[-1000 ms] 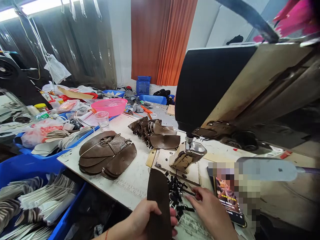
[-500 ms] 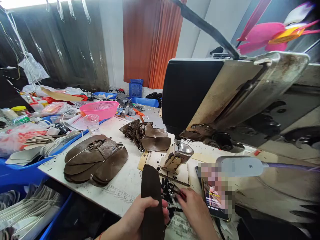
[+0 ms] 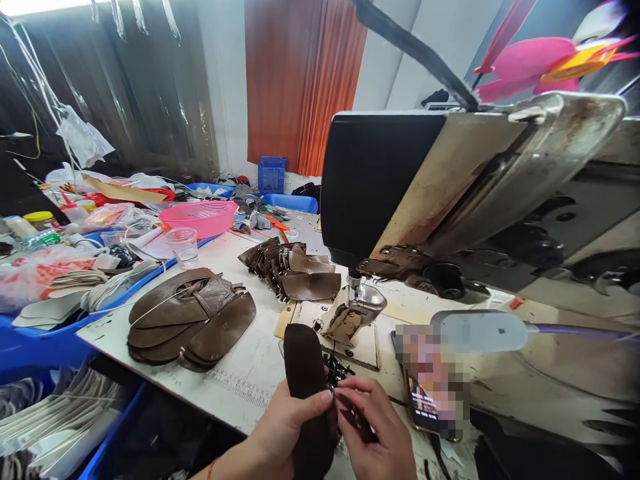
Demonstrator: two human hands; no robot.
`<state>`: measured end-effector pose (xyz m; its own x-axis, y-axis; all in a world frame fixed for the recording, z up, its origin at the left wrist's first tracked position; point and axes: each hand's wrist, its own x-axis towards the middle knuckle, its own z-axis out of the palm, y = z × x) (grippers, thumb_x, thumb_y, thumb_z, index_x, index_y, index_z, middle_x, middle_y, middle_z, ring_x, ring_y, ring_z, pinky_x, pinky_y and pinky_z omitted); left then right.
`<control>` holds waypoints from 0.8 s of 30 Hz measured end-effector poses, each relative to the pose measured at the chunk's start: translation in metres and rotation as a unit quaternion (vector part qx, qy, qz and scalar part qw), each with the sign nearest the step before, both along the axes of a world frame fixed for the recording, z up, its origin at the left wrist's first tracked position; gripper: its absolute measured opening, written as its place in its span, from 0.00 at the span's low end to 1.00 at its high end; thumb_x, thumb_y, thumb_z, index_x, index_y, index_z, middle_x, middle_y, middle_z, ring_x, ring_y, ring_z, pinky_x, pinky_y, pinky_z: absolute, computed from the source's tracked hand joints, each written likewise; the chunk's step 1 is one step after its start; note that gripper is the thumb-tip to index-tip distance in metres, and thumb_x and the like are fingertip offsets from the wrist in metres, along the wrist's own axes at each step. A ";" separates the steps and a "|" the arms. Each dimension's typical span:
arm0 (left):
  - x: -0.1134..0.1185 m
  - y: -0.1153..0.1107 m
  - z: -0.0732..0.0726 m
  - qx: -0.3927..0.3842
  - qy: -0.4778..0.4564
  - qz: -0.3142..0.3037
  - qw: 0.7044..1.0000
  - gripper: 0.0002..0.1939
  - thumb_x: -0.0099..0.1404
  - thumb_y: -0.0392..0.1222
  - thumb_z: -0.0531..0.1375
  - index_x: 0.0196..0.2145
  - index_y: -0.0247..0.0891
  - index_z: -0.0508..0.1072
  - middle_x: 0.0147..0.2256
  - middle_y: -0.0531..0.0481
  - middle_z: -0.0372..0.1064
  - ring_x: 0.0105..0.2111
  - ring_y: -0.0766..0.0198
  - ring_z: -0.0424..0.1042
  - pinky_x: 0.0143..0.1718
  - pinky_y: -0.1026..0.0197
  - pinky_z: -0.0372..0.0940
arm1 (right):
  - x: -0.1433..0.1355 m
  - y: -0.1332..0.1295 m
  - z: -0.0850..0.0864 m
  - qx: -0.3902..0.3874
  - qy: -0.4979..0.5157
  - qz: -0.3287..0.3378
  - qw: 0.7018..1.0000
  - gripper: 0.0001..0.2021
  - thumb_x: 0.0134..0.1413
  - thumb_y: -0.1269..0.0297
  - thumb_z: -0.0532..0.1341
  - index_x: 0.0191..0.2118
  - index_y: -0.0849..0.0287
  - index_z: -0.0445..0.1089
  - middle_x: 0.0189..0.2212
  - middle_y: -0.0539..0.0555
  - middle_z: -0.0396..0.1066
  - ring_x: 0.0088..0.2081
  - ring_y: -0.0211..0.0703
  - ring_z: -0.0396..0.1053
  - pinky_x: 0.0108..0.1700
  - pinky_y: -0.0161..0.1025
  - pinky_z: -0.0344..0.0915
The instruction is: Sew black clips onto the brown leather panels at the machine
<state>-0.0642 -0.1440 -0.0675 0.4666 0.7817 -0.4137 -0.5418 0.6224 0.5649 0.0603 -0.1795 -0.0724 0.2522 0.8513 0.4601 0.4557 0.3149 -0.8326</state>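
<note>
My left hand (image 3: 280, 427) grips a long dark brown leather piece (image 3: 304, 360) with rounded ends, thumb across its face. Close beside it, my right hand (image 3: 383, 427) has its fingertips pinched at the piece's right edge. Something small and dark shows under the right fingers, too hidden to name. Just behind the hands lies a heap of small black bits with shiny parts (image 3: 337, 368). Beyond them stands the metal post (image 3: 353, 313) of a sewing machine (image 3: 385, 187). A stack of brown leather pieces (image 3: 170, 333) lies to the left, and a bunched pile of them (image 3: 310, 285) sits behind the post.
A phone (image 3: 423, 400) lies right of my hands, near a pale device with a purple cable (image 3: 480, 331). A plastic cup (image 3: 183, 248) and a pink basket (image 3: 200, 220) stand at the back left. Blue bins (image 3: 55, 343) line the table's left edge.
My right hand has moved left and up from the black bits to the leather piece's edge, its fingers now pinched there. The leather piece has shifted slightly right in my left hand.
</note>
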 end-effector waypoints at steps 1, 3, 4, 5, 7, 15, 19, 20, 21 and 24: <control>-0.001 0.000 0.000 0.014 0.011 0.009 1.000 0.31 0.42 0.42 0.74 0.44 0.33 0.70 0.29 0.49 0.72 0.27 0.65 0.69 0.32 0.63 0.61 | -0.001 0.000 -0.001 -0.008 0.018 -0.001 1.000 0.06 0.53 0.66 0.60 0.34 0.53 0.75 0.35 0.54 0.70 0.36 0.42 0.70 0.38 0.33 0.66; -0.002 0.001 0.000 0.059 0.052 0.013 0.997 0.27 0.44 0.41 0.73 0.41 0.32 0.72 0.28 0.50 0.71 0.27 0.67 0.66 0.32 0.64 0.60 | 0.002 0.002 -0.002 -0.056 0.054 0.028 0.997 0.07 0.54 0.61 0.59 0.31 0.56 0.74 0.32 0.54 0.68 0.33 0.42 0.69 0.33 0.33 0.65; -0.003 0.002 0.000 0.086 0.078 0.005 0.993 0.24 0.44 0.40 0.72 0.39 0.31 0.73 0.27 0.51 0.70 0.26 0.68 0.65 0.31 0.64 0.59 | 0.005 0.004 -0.002 -0.097 0.072 0.056 0.991 0.09 0.54 0.58 0.60 0.30 0.57 0.73 0.30 0.54 0.68 0.30 0.41 0.67 0.31 0.33 0.65; -0.004 0.003 0.001 0.112 0.106 -0.006 0.988 0.22 0.44 0.39 0.72 0.36 0.31 0.73 0.26 0.52 0.69 0.25 0.68 0.63 0.30 0.65 0.58 | 0.009 0.005 -0.002 -0.145 0.089 0.087 0.982 0.11 0.54 0.55 0.60 0.29 0.58 0.73 0.27 0.53 0.68 0.28 0.40 0.66 0.29 0.33 0.63; -0.006 0.005 0.002 0.152 0.156 -0.032 0.975 0.18 0.43 0.36 0.71 0.33 0.31 0.73 0.25 0.52 0.68 0.26 0.68 0.62 0.30 0.65 0.57 | 0.015 0.008 -0.002 -0.225 0.122 0.129 0.958 0.15 0.51 0.51 0.63 0.27 0.59 0.72 0.23 0.50 0.66 0.26 0.38 0.64 0.27 0.32 0.61; -0.010 0.005 -0.002 0.135 0.170 -0.058 0.974 0.14 0.49 0.40 0.67 0.34 0.30 0.74 0.24 0.51 0.67 0.24 0.68 0.62 0.28 0.64 0.56 | 0.007 0.005 0.001 -0.224 0.216 0.050 0.949 0.18 0.45 0.47 0.66 0.25 0.60 0.72 0.21 0.49 0.64 0.24 0.36 0.59 0.26 0.31 0.59; -0.010 0.005 -0.006 0.133 0.158 -0.014 0.978 0.13 0.49 0.40 0.67 0.32 0.31 0.74 0.24 0.51 0.67 0.25 0.67 0.62 0.29 0.64 0.56 | 0.004 0.005 -0.003 -0.219 0.207 0.033 0.953 0.18 0.46 0.47 0.65 0.28 0.59 0.72 0.23 0.49 0.66 0.26 0.36 0.61 0.28 0.31 0.60; -0.009 0.005 -0.006 0.140 0.164 -0.004 0.976 0.13 0.48 0.39 0.67 0.32 0.31 0.74 0.25 0.52 0.67 0.25 0.68 0.62 0.29 0.64 0.57 | 0.005 0.005 -0.004 -0.223 0.213 0.032 0.951 0.18 0.45 0.46 0.65 0.29 0.59 0.72 0.23 0.49 0.67 0.26 0.36 0.62 0.28 0.31 0.60; -0.009 0.005 -0.005 0.147 0.175 0.005 0.974 0.13 0.48 0.38 0.67 0.33 0.32 0.74 0.25 0.52 0.67 0.25 0.68 0.62 0.30 0.64 0.57 | 0.005 0.005 -0.006 -0.228 0.219 0.032 0.948 0.19 0.44 0.46 0.66 0.29 0.59 0.73 0.23 0.49 0.67 0.26 0.36 0.62 0.28 0.31 0.59; -0.009 0.006 -0.002 0.161 0.207 0.024 0.965 0.13 0.46 0.36 0.68 0.32 0.32 0.75 0.27 0.52 0.69 0.29 0.66 0.64 0.35 0.63 0.59 | 0.006 0.004 -0.008 -0.249 0.229 0.044 0.940 0.19 0.41 0.46 0.68 0.28 0.59 0.72 0.21 0.48 0.65 0.24 0.35 0.60 0.26 0.31 0.56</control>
<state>-0.0735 -0.1375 -0.0699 0.2730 0.9177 -0.2887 -0.2523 0.3579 0.8990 0.0667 -0.1757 -0.0803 0.2460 0.9591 -0.1400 0.0050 -0.1457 -0.9893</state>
